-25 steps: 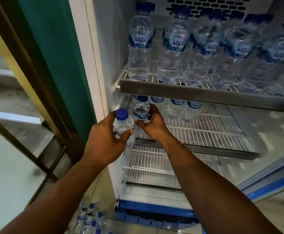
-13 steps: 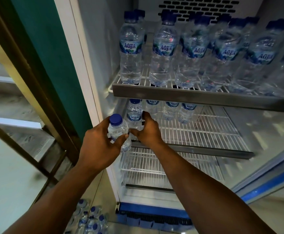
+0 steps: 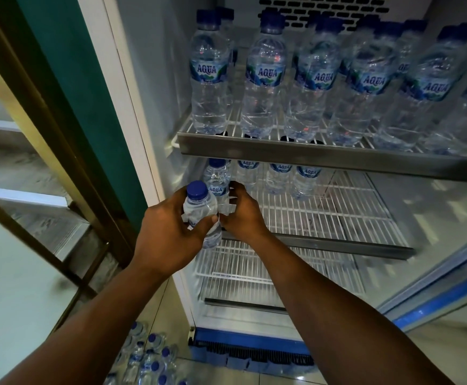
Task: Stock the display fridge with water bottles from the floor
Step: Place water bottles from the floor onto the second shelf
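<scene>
At centre frame, the left hand grips a small water bottle awaiting its slot while the right hand steadies another bottle on the fridge's middle shelf; more bottles on the floor, lower left.

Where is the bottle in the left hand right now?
Head view, left of centre: the small bottle is upright in the left hand, at the front left corner of the middle shelf, beside the right hand.

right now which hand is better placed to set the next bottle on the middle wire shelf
Left hand: it already grips a small blue-capped clear bottle at the white wire shelf's front edge. The right hand carries none, only steadying the shelved bottle.
</scene>
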`<state>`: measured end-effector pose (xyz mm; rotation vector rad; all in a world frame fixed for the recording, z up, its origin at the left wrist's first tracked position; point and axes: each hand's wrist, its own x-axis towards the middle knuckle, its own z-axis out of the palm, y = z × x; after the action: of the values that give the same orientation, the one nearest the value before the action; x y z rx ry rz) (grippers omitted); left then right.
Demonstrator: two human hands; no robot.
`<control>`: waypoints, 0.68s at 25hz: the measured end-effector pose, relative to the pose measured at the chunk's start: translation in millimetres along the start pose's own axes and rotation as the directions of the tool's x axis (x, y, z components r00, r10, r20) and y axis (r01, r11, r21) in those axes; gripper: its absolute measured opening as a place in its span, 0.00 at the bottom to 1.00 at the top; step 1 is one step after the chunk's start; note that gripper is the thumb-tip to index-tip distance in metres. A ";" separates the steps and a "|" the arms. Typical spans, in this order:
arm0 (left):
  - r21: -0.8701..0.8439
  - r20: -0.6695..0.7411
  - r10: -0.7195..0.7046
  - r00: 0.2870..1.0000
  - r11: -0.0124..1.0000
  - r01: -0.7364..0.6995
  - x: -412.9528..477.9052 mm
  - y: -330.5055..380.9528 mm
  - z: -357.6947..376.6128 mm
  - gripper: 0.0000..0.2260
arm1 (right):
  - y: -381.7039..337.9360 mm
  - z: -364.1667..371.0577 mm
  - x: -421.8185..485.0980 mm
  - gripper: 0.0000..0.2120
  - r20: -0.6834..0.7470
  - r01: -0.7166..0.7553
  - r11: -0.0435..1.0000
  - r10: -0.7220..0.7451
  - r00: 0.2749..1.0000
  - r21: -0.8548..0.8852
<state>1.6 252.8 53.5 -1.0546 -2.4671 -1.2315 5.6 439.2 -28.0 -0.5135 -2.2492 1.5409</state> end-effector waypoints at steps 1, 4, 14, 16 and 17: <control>0.000 0.000 0.002 1.000 1.000 -0.002 1.4 1.8 1.9 0.26 | -0.7 -3.0 -1.2 0.36 -0.002 -0.032 0.999 0.032 0.999 0.023; -0.028 -0.002 -0.031 1.000 0.999 0.031 7.7 8.2 8.3 0.26 | -12.9 -27.5 -17.7 0.32 -0.073 -0.039 0.996 0.044 0.996 0.078; -0.309 0.153 -0.118 0.981 0.937 0.161 26.2 30.0 42.5 0.29 | -22.6 -73.0 -55.9 0.31 0.013 0.129 0.990 -0.130 0.991 0.051; -0.168 0.161 -0.118 0.980 0.975 0.145 24.0 20.1 48.2 0.25 | -8.5 -81.3 -47.7 0.31 -0.058 0.105 0.993 -0.102 0.993 0.053; -0.052 0.187 -0.104 0.977 0.992 0.116 22.1 12.9 50.6 0.23 | -3.7 -84.0 -42.5 0.29 -0.083 0.080 0.995 -0.075 0.994 0.055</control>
<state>1.1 307.8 39.3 -1.1069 -2.6745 -1.3065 83.3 484.7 -0.2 -0.4578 -2.1315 1.5152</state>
